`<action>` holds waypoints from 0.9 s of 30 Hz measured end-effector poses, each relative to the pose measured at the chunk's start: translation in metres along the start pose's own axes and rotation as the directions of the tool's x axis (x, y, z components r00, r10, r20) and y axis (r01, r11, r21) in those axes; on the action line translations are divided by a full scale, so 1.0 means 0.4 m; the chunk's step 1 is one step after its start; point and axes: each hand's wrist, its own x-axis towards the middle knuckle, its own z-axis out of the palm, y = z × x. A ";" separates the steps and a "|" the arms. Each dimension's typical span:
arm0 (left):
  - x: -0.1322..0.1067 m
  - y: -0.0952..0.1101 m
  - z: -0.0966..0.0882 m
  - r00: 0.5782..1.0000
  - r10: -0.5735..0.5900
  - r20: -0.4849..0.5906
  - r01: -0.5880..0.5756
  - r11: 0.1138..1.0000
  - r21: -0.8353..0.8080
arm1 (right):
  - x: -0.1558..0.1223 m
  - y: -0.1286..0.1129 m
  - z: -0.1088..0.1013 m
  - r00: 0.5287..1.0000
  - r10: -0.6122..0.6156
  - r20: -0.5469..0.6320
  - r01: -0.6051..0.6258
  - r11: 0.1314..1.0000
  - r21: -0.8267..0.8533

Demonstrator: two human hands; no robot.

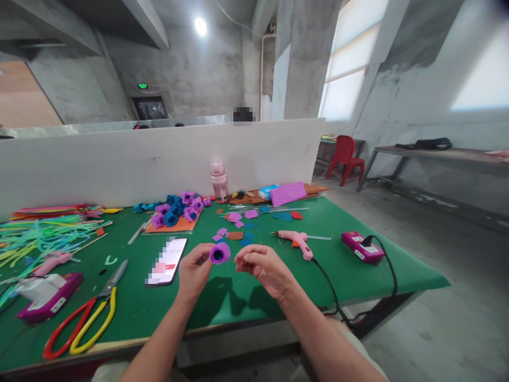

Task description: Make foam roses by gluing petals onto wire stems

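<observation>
My left hand (194, 269) pinches a small purple foam flower roll (219, 253) with a dark blue centre, held above the green table (238, 297). My right hand (262, 267) hovers just to the right of the roll, fingers curled together; whether anything is between them I cannot make out. A pink glue gun (297, 241) lies on the table to the right of my hands, its black cord trailing toward the front edge. Cut foam pieces (237, 233) in purple, blue and brown lie just behind my hands.
A phone (167, 261) lies left of my hands; red and yellow scissors (85, 313) lie at the front left. Finished purple and blue flowers (178, 208) sit on an orange sheet. Pipe cleaners (43, 233) spread at far left. A magenta power strip (362, 247) sits right; a pink bottle (219, 181) stands by the white divider.
</observation>
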 end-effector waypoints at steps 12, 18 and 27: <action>-0.008 -0.019 0.001 0.997 -0.068 0.032 0.069 0.998 -0.006 | 0.001 0.005 0.005 0.989 -0.067 -0.130 0.047 0.988 -0.150; -0.010 -0.025 -0.004 0.997 0.056 0.059 -0.057 0.998 0.016 | -0.003 0.012 0.002 0.904 -0.418 -0.093 0.280 0.742 -0.609; -0.018 -0.020 0.000 0.992 0.068 0.106 -0.073 0.996 0.044 | -0.008 0.028 0.031 0.989 -0.116 -0.093 0.105 0.987 -0.118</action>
